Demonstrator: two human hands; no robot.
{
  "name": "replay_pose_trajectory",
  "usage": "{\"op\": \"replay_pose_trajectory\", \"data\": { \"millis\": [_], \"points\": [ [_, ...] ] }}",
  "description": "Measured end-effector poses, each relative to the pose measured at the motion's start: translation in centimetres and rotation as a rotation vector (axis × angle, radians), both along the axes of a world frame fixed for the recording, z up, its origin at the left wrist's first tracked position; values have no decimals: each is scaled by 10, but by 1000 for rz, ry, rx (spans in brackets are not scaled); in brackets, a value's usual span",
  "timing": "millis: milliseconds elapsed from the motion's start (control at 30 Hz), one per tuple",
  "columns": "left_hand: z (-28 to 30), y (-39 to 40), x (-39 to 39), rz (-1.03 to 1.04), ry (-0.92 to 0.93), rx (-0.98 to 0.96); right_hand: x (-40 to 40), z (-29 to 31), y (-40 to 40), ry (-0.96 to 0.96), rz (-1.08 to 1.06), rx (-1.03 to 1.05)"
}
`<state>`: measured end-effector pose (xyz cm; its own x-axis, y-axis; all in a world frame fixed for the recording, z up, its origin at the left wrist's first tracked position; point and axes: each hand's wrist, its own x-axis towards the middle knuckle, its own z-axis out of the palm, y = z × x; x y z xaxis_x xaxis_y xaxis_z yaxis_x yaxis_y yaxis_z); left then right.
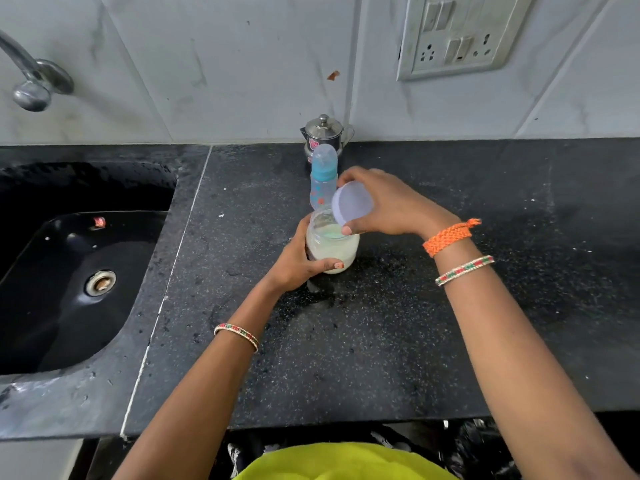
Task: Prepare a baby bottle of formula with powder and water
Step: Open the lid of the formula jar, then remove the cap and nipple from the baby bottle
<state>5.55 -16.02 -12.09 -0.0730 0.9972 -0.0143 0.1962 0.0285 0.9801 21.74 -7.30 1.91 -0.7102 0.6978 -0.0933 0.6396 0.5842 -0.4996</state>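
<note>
Powder jar sits steadied on the counter in our left hand, fingers wrapped round it. Our right hand pinches its lid, tilted just above the mouth, freeing access. Capped baby bottle waits just beyond both hands.

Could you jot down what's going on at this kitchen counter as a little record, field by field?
left hand: grips the jar
jar: clear, open, holds pale powder, stands on the counter
right hand: holds the lid tilted above the jar's mouth
lid: white, off the jar
bottle: blue cap on, upright behind the jar
pot: small steel, lidded, by the wall
counter: black speckled stone
sink: black, left of the counter
</note>
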Motion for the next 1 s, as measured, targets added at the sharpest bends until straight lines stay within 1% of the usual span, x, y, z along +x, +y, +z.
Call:
{"op": "replay_pose_trajectory", "data": {
  "millis": [133,167,200,267,333,367,433,467,567,633,667,733,800,867,933,1000],
  "points": [
    [1,1,6,41,5,-12,39,-27,19,4,-131,-63],
    [2,4,8,42,8,-16,46,-37,22,12,-174,-51],
    [3,7,12,35,7,-11,51,-48,23,14,-221,-11],
    [5,16,22,24,-4,5,60,-68,19,-33,-270,146],
    [5,23,31,20,-16,11,64,-84,9,-158,-263,320],
    [5,26,35,21,-20,10,65,-91,4,-258,-242,347],
    [3,29,39,24,-12,-1,63,-97,-5,-499,-159,258],
    [2,30,40,23,-8,-6,62,-97,-7,-585,-109,194],
    [1,31,38,25,5,-29,58,-83,0,-693,-39,31],
    [4,30,36,24,38,-51,53,-67,8,-725,-40,-4],
    [6,30,34,12,64,-51,50,-56,11,-709,-57,13],
    [9,27,29,-39,89,-45,45,-31,16,-622,-121,121],
    [15,24,22,-53,27,-76,37,-10,20,-507,-178,218],
    [24,22,11,62,-52,-101,21,3,23,-307,-201,228],
    [31,22,-3,225,-35,-68,-6,5,29,-35,-197,194],
    [34,21,-15,325,-3,-28,-38,-1,40,168,-159,186]
  ]
}}
